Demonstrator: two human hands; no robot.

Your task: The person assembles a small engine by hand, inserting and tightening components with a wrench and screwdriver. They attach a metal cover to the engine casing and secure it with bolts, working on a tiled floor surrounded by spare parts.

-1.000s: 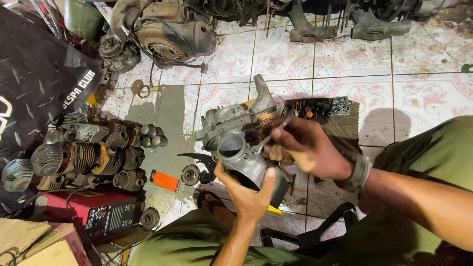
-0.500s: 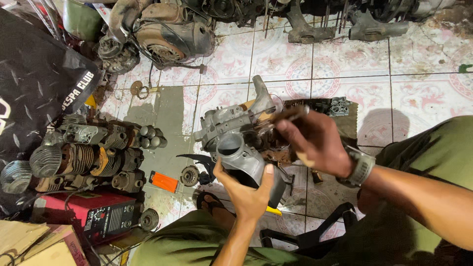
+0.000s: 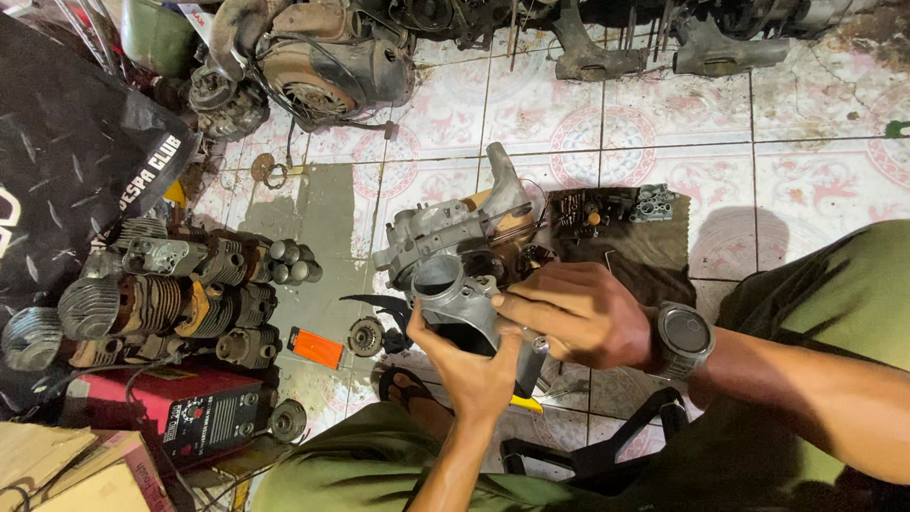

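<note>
Grey cast-metal engine casing with a round bore point(image 3: 453, 284) is up off the tiled floor point(image 3: 815, 180) over the lap, so the opening faces the camera and it's easy to get at. Left hand point(image 3: 474, 365) has its grip clenched underneath as a cradle, while the right hand point(image 3: 578, 313) grasps the side nearest the knee. Finned cylinders point(image 3: 142, 303) sit lined up to the left, well apart.

Black banner point(image 3: 66, 180) with white lettering draped far left; brown cardboard boxes point(image 3: 66, 469) at near left corner; small orange packet point(image 3: 317, 348) lying on tile beside them.
</note>
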